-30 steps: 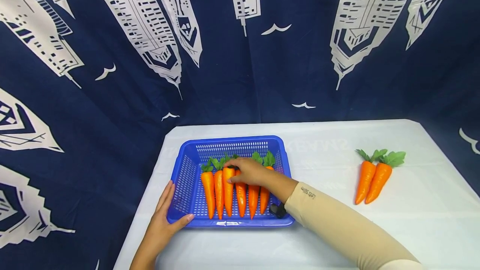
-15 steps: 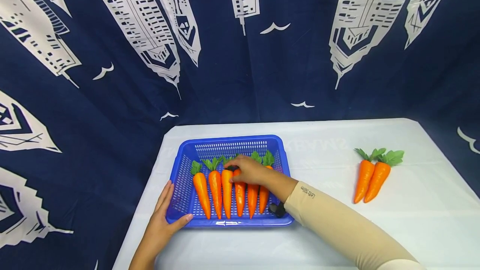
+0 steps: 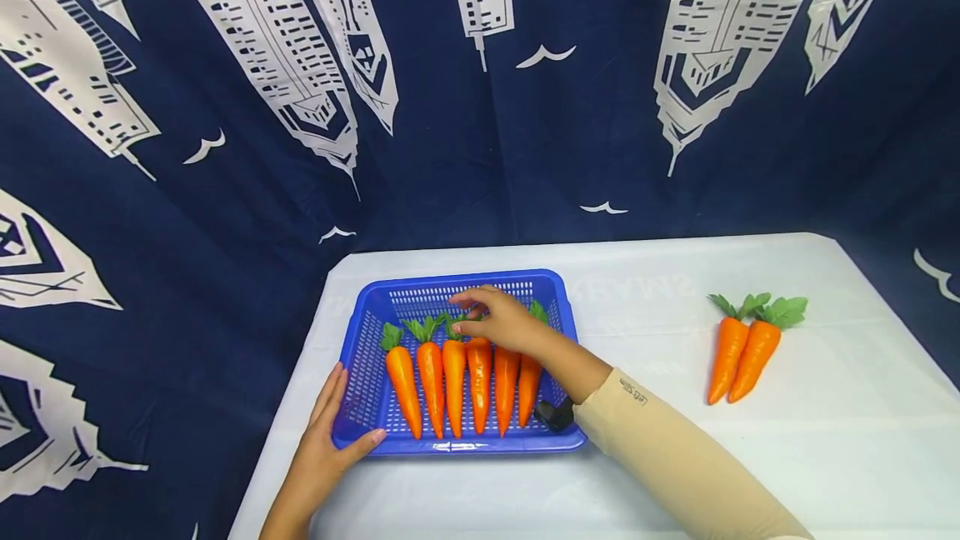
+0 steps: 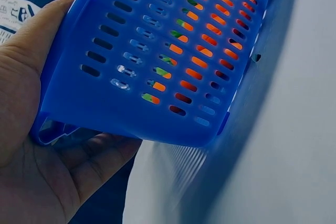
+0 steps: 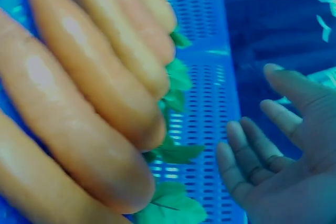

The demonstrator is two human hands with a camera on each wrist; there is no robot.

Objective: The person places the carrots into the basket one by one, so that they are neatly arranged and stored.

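Several orange carrots with green tops lie side by side in a blue basket (image 3: 480, 446), the leftmost carrot (image 3: 405, 394) slanting a little. At the basket's front left corner my left hand (image 3: 321, 450) holds the rim, thumb on the front edge and fingers along the side. The left wrist view shows this hand (image 4: 26, 108) around the rim, with orange and green showing through the slots. My right hand (image 3: 498, 322) hovers over the carrot tops, fingers loosely bent and holding nothing. In the right wrist view the hand (image 5: 289, 161) is apart from the blurred carrots (image 5: 94, 77).
Two more carrots (image 3: 741, 352) lie together on the white tabletop (image 3: 645, 465), right of the basket. A small black object (image 3: 555, 416) shows by the basket's front right corner, next to the right sleeve (image 3: 660, 440). Behind the table hangs a dark blue printed cloth (image 3: 450, 173).
The leftmost carrots have shifted left and spread apart. My right hand has let go of the carrot under it and risen slightly towards the back of the basket. The left hand stays put.
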